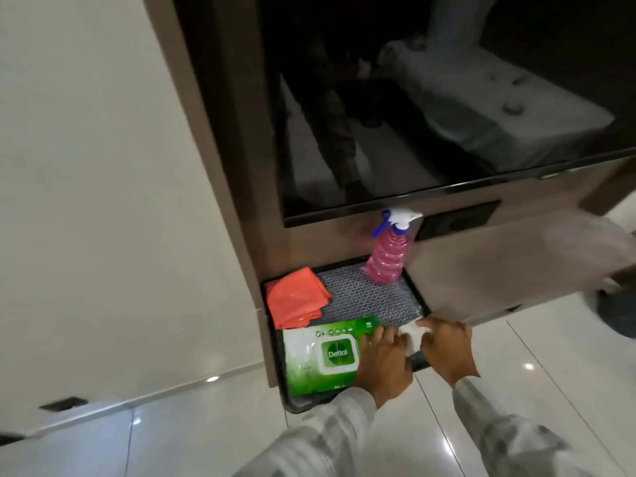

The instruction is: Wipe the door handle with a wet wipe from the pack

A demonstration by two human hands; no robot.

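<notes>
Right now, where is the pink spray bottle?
In the head view, the pink spray bottle stands upright at the far right corner of the black tray, across the tray from the orange cloth.

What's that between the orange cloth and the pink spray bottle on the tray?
Nothing: in the head view only bare patterned tray mat lies between the orange cloth and the pink spray bottle.
</notes>
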